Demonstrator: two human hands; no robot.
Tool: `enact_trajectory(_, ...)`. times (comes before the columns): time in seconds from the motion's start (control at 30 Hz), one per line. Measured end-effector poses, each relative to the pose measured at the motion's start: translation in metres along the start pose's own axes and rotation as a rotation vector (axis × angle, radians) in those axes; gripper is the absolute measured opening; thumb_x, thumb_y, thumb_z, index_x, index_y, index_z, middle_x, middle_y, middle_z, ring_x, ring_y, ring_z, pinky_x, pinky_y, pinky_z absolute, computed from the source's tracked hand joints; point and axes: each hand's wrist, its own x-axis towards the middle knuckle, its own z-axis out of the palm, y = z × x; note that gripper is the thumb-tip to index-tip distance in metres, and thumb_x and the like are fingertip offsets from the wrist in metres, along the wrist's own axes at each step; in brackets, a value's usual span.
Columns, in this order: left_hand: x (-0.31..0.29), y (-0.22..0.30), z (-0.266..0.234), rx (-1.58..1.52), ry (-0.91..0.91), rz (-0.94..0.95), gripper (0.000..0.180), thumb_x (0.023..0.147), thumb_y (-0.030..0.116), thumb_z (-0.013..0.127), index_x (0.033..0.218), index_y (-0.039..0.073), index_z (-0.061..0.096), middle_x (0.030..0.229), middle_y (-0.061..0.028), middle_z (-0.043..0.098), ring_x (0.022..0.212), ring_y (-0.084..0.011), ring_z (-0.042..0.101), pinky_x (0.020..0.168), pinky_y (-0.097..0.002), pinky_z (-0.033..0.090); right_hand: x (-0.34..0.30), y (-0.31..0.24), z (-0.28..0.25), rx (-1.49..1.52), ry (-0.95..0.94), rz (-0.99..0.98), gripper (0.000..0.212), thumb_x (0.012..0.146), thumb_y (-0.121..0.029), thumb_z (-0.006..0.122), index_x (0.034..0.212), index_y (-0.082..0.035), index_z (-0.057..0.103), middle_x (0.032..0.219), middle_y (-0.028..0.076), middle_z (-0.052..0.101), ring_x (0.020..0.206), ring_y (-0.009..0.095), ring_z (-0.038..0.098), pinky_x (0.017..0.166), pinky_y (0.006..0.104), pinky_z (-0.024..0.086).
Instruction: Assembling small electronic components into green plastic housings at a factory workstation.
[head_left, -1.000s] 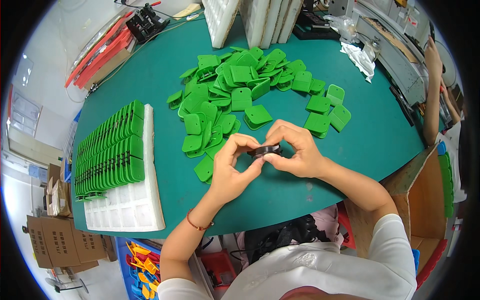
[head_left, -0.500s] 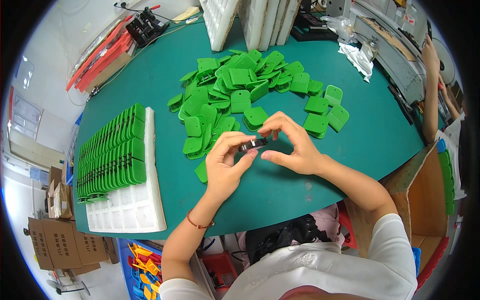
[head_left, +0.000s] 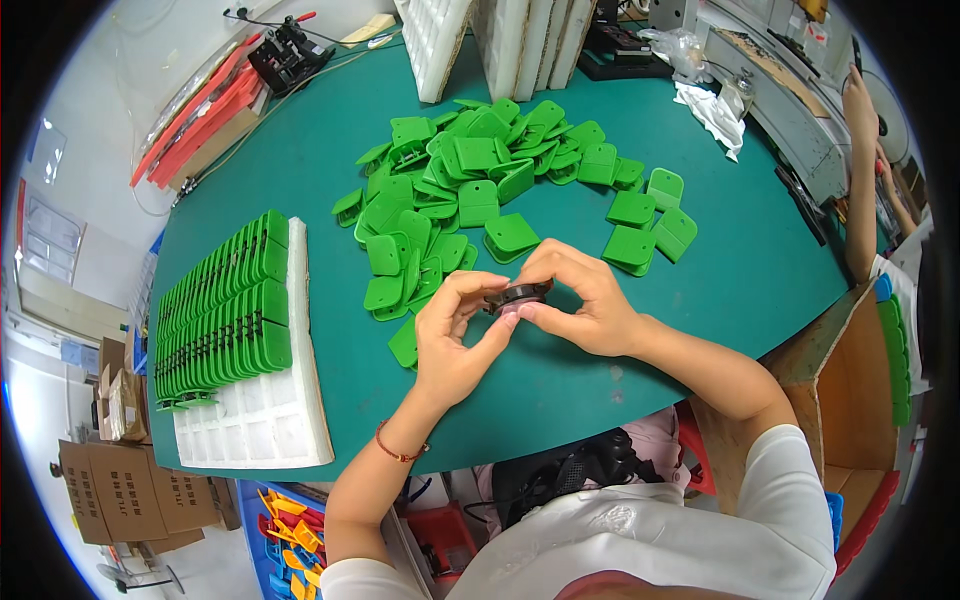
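Observation:
Between my two hands, just above the near middle of the green table, is a small round black part [head_left: 520,294] with a shiny rim. My left hand [head_left: 455,325] pinches its left side with thumb and fingers. My right hand [head_left: 582,305] grips its right side, thumb tip close to the left thumb. The part's underside is mostly hidden by the thumbs. Beyond my hands lies a loose heap of green plastic clips [head_left: 478,203], each a folded pair of rounded plates. One green clip [head_left: 403,343] rests right beside my left hand.
At left, a white foam tray [head_left: 255,425] carries rows of green clips with black parts. More foam trays [head_left: 440,50] stand upright at the back. Cardboard boxes [head_left: 850,390] flank the right edge. A blue bin [head_left: 290,540] of coloured pieces sits lower left. Another person's arm [head_left: 860,180] shows far right.
My right hand has closed in on the black part; its thumb and fingers, apart from it before, now grip its right side. The left hand keeps its hold.

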Motion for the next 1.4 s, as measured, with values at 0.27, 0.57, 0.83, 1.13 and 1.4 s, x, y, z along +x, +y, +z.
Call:
enact_trajectory(0.27,-0.003,-0.006,-0.006,0.018,-0.055,0.035,0.019,0.073,-0.008,0.058,0.090,-0.003,0.054,0.086,-0.0073,0.052,0.080,-0.0122,0.052,0.075,-0.0236,0.043,0.000,0.000,0.000,0.062,-0.025,-0.002,0.015,0.072,-0.007,0.061,0.084,-0.002,0.053,0.079,0.007,0.053,0.069,0.016,0.050,0.061,0.0271,0.039)
enact_trajectory(0.57,-0.004,-0.003,0.003,-0.268,-0.004,-0.167,0.013,0.074,-0.007,0.057,0.084,-0.001,0.051,0.083,-0.0043,0.053,0.077,-0.0082,0.051,0.070,-0.0206,0.042,-0.002,-0.003,-0.002,0.189,-0.060,0.266,0.006,0.074,-0.004,0.054,0.077,0.001,0.054,0.073,0.006,0.052,0.067,0.013,0.049,0.060,0.0250,0.039)
enact_trajectory(0.83,-0.001,-0.012,-0.003,-0.365,0.135,-0.332,0.011,0.077,-0.005,0.057,0.085,-0.002,0.050,0.085,-0.0101,0.059,0.074,-0.0100,0.057,0.067,-0.0223,0.049,-0.004,0.008,0.006,0.422,-0.030,0.458,0.016,0.084,-0.010,0.052,0.096,0.001,0.048,0.087,0.002,0.047,0.077,0.008,0.047,0.069,0.0234,0.040)
enact_trajectory(1.13,0.000,-0.009,-0.001,-0.369,0.147,-0.339,0.012,0.078,-0.004,0.057,0.088,-0.004,0.052,0.083,-0.0100,0.060,0.073,-0.0110,0.058,0.066,-0.0235,0.051,-0.002,0.006,0.006,0.620,0.065,0.533,0.014,0.081,-0.011,0.058,0.087,0.000,0.050,0.077,0.002,0.053,0.067,0.004,0.048,0.059,0.0196,0.041)
enact_trajectory(1.4,-0.001,-0.013,-0.002,-0.387,0.137,-0.306,0.011,0.077,-0.004,0.058,0.087,-0.005,0.054,0.084,-0.0114,0.061,0.072,-0.0111,0.059,0.066,-0.0229,0.050,-0.002,0.008,0.005,0.642,0.074,0.524,0.012,0.079,-0.008,0.060,0.083,0.000,0.051,0.076,0.002,0.054,0.068,0.004,0.050,0.058,0.0194,0.041)
